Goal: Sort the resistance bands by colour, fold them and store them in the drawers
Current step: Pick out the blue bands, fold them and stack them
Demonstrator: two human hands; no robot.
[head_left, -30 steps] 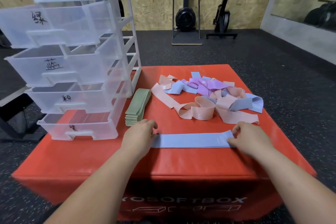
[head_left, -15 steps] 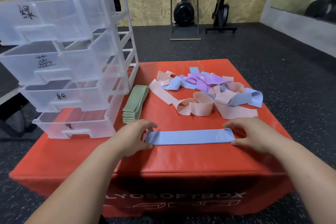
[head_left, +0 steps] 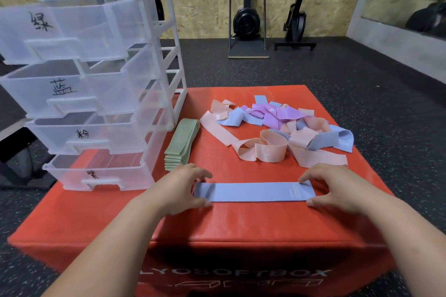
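Note:
A light blue resistance band (head_left: 253,191) lies flat and straight across the front of the red soft box (head_left: 217,224). My left hand (head_left: 178,188) rests at its left end, fingers above and thumb below the end. My right hand (head_left: 335,188) rests at its right end, forefinger touching the top edge and thumb by the lower edge. A stack of folded green bands (head_left: 181,146) lies beside the clear drawer unit (head_left: 91,89), whose four labelled drawers are pulled out. A loose heap of pink, blue and purple bands (head_left: 284,130) sits further back.
The drawer unit stands on the box's left rear corner. Black rubber floor surrounds the box. Rowing machines (head_left: 248,17) stand against the wooden back wall, and a mirror (head_left: 410,7) is on the right.
The blue band has been laid flat on the box. My hands have gone from pinching its ends to resting loosely at them. The view has shifted slightly.

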